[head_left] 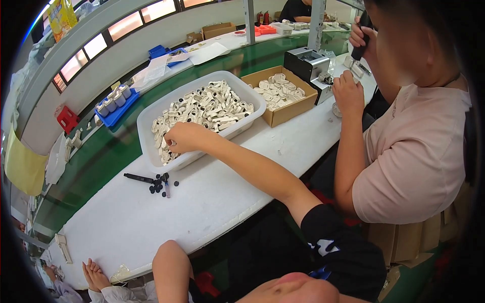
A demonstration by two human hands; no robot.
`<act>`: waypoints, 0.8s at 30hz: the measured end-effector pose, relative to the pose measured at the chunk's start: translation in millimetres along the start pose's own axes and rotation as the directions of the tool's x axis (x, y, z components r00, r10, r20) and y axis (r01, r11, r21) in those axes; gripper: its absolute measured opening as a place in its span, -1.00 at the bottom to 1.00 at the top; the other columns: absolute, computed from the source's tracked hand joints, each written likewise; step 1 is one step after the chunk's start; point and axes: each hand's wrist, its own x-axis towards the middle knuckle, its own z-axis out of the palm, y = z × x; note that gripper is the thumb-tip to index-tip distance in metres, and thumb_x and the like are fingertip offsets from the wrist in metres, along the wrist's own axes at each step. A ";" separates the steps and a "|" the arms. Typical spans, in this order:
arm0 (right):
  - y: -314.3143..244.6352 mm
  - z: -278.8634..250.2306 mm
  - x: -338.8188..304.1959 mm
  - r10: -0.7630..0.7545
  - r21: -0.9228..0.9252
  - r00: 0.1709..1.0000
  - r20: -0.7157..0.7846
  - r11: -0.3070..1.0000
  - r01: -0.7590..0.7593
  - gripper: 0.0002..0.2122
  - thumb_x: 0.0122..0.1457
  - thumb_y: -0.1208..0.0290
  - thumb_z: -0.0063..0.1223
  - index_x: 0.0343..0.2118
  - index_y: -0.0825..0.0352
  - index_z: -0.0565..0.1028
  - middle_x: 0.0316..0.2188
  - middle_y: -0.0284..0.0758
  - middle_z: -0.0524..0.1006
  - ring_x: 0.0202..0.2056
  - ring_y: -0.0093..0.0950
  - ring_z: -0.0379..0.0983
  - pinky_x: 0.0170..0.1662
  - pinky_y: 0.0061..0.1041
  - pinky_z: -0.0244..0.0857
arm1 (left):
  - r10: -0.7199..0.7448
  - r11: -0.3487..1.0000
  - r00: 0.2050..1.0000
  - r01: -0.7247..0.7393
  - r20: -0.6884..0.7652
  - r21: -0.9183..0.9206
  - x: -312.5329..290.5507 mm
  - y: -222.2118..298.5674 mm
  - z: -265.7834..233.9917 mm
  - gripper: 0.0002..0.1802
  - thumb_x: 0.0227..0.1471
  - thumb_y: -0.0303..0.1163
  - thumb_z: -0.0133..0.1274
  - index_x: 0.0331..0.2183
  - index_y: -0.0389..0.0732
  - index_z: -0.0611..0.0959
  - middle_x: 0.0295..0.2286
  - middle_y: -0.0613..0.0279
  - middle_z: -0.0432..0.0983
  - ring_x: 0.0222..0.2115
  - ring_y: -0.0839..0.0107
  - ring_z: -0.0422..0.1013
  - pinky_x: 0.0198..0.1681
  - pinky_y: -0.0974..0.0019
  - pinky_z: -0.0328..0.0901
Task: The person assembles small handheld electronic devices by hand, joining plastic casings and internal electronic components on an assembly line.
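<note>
My right hand (186, 137) reaches into the near left part of a white plastic tub (143, 132). Its fingers are curled in a pinch among small off-white plastic parts (212, 103), many with a black spot; what lies between the fingertips is hidden. My bare left arm (172, 257) is bent at the near table edge, and its hand is out of sight. In front of the tub, several small black round caps (157, 187) lie by a black pen-shaped tool (138, 178) and a small clear-shafted tool (167, 190).
A cardboard box (291, 117) of white parts adjoins the tub, then a black-and-silver machine (308, 65). At right a co-worker (409, 146) holds a black tool (361, 38). Another person's hands (96, 275) rest at lower left. A blue tray (117, 117) sits beyond the green belt (91, 166).
</note>
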 end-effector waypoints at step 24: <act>2.5 0.6 0.7 -0.014 0.012 1.000 -0.001 1.000 0.014 -0.82 -0.01 0.32 0.08 -0.36 0.23 0.61 -0.40 -0.26 0.61 -0.32 -0.29 0.55 -0.25 -0.31 0.43 | -0.073 0.881 0.995 0.094 0.065 -0.463 -19.6 28.7 -29.0 -0.42 0.22 -0.34 -0.33 0.19 -0.49 0.20 0.28 -0.15 -0.14 0.31 0.00 -0.24 0.35 -0.08 -0.34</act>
